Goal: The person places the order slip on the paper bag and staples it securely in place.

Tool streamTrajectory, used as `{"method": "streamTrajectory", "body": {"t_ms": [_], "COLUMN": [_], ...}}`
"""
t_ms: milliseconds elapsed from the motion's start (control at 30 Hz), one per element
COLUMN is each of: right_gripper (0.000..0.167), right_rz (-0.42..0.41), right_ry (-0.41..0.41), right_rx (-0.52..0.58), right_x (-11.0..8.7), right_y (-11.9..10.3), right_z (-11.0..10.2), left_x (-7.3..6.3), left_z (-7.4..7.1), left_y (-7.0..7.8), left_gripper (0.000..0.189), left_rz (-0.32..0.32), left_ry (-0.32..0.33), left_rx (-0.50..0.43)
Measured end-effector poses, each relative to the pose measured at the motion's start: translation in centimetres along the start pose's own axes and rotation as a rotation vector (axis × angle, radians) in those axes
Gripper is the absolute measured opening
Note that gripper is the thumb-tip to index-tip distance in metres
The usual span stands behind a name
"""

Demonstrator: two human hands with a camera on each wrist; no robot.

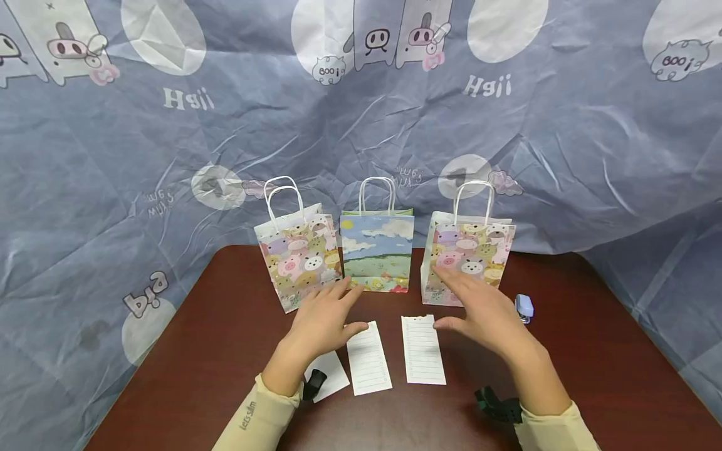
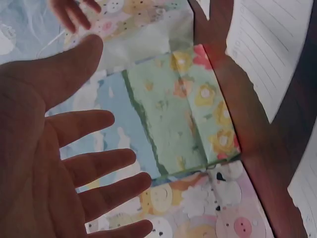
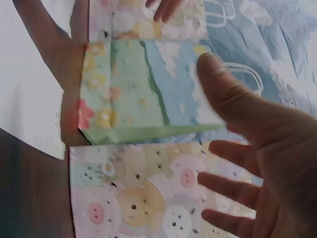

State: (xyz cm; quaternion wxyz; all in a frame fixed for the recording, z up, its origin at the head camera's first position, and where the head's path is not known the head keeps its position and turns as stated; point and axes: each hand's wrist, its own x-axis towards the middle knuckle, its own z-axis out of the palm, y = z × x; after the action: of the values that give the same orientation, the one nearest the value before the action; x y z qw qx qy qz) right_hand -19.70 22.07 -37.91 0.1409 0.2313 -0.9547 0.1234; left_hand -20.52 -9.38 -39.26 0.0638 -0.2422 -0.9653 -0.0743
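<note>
Three paper gift bags with white twisted handles stand in a row: a left animal-print bag, a middle landscape bag and a right animal-print bag. My left hand hovers before the left and middle bags, fingers spread and holding nothing. In front of the right bag is my right hand, fingers extended, nothing in its grasp. Between and below the hands lie a lined paper slip and another lined slip. A third white slip is partly covered by my left wrist.
A small blue stapler lies right of my right hand. The dark red-brown table carries everything. Close behind the bags hangs a blue-grey printed cloth, which also runs along both sides.
</note>
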Motion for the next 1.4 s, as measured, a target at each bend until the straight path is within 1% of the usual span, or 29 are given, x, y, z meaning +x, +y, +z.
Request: {"method": "streamTrajectory", "body": {"t_ms": [33, 100, 267, 433, 500, 567, 700, 800, 900, 1000, 1067, 1167, 1233, 1400], "right_gripper": [0.1, 0.099, 0.09, 0.082, 0.082, 0.082, 0.08, 0.077, 0.074, 0.072, 0.07, 0.066, 0.063, 0.054], "right_rz": [0.029, 0.061, 0.076, 0.11, 0.103, 0.087, 0.065, 0.061, 0.046, 0.026, 0.04, 0.082, 0.119, 0.205], "right_ry": [0.02, 0.075, 0.227, 0.331, 0.376, 0.422, 0.499, 0.56, 0.64, 0.722, 0.765, 0.807, 0.821, 0.837], "right_rx": [-0.005, -0.005, 0.011, 0.046, 0.05, 0.053, 0.063, 0.105, 0.191, 0.301, 0.348, 0.401, 0.422, 0.524], "right_x": [0.0, 0.1, 0.3, 0.4, 0.4, 0.5, 0.9, 1.3, 1.5, 1.8, 1.9, 2.3, 2.5, 3.2], "right_y": [0.2, 0.6, 1.4, 2.0, 2.2, 2.3, 2.7, 3.4, 4.2, 5.2, 5.7, 6.1, 6.1, 6.0], "right_z": [-0.2, -0.6, -1.2, -1.4, -1.5, -1.7, -2.2, -2.2, -2.2, -2.1, -1.9, -1.6, -1.6, -1.8], "left_x": [0.1, 0.6, 2.0, 3.4, 3.9, 4.3, 5.3, 5.9, 6.3, 6.6, 6.8, 7.0, 7.0, 7.2], "left_z": [0.0, -0.2, -0.9, -1.3, -1.2, -1.1, -0.5, 0.1, 0.9, 2.0, 2.6, 3.6, 4.1, 5.0], "left_y": [0.2, 0.5, 1.7, 3.2, 3.8, 4.2, 4.8, 5.3, 5.6, 5.5, 5.4, 5.2, 5.1, 5.0], "left_gripper": [0.071, 0.068, 0.064, 0.061, 0.06, 0.059, 0.056, 0.052, 0.048, 0.044, 0.042, 0.042, 0.042, 0.043], "left_rz": [0.001, 0.012, 0.042, 0.064, 0.066, 0.055, 0.035, 0.035, 0.026, 0.015, 0.015, 0.013, 0.003, -0.03], "left_ry": [0.005, 0.015, 0.028, 0.069, 0.094, 0.113, 0.155, 0.168, 0.139, 0.1, 0.075, 0.037, 0.017, -0.019], "left_rx": [-0.008, -0.022, -0.023, -0.05, -0.072, -0.09, -0.16, -0.267, -0.4, -0.498, -0.548, -0.613, -0.641, -0.665]}}
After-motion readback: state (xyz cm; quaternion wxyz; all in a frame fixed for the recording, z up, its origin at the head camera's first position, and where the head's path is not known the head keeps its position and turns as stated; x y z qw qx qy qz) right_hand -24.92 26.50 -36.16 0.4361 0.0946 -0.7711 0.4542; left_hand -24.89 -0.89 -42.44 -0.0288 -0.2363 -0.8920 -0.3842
